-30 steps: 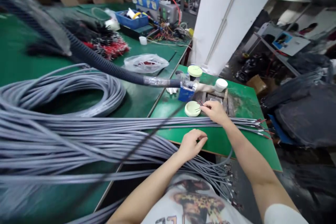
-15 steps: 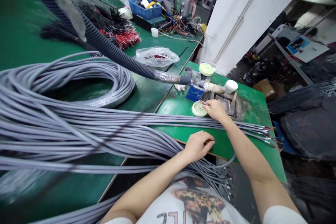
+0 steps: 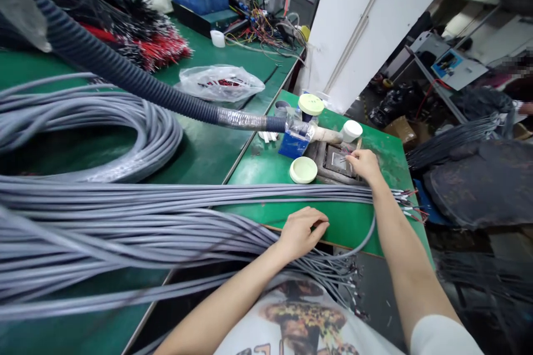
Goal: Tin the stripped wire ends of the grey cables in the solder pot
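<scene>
Red and dark wire tips fan out from the pinched fingers of my right hand, above the square pan on the green counter. A light, steady pinch well back from the tips should keep them even and my fingertips off the pan's silvery surface. My left hand is loosely curled by the cables; whether it holds anything I can't tell. Beside the pan sits an open dish, contents unclear; the clear bag has red and dark bits inside.

Green table under grey cables
</scene>
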